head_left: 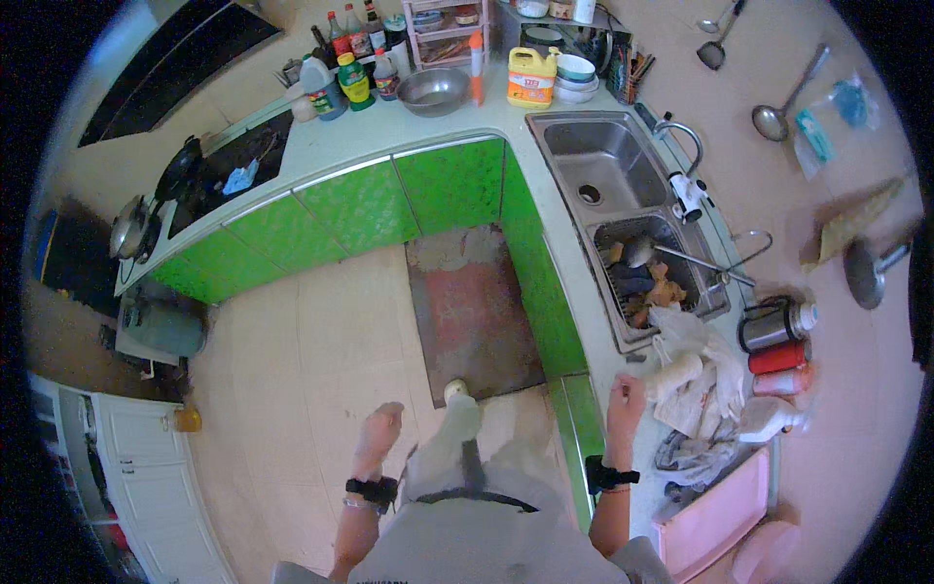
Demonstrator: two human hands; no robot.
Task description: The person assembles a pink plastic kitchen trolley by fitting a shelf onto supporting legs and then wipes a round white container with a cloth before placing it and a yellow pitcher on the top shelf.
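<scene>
My left hand [379,429] hangs over the tiled floor with its fingers loosely curled, touching nothing. At the counter's edge is my right hand [626,397], its fingers curled in and nothing visible in them. It is nearest to a whitish roll [675,378] and a crumpled white plastic bag [718,394] lying on the counter. Beyond it is the double steel sink [595,146]. The nearer basin holds a ladle-like utensil [642,251], a dark cloth-like item [632,282] and brownish scraps [667,290]. Both wrists wear black bands.
A dark mat [477,316] lies before the green cabinets [352,207]. Bottles, a steel bowl [435,91] and a yellow jug [531,78] line the far counter. A pink tray [715,506] rests at my right. White cabinets [146,433] stand at left.
</scene>
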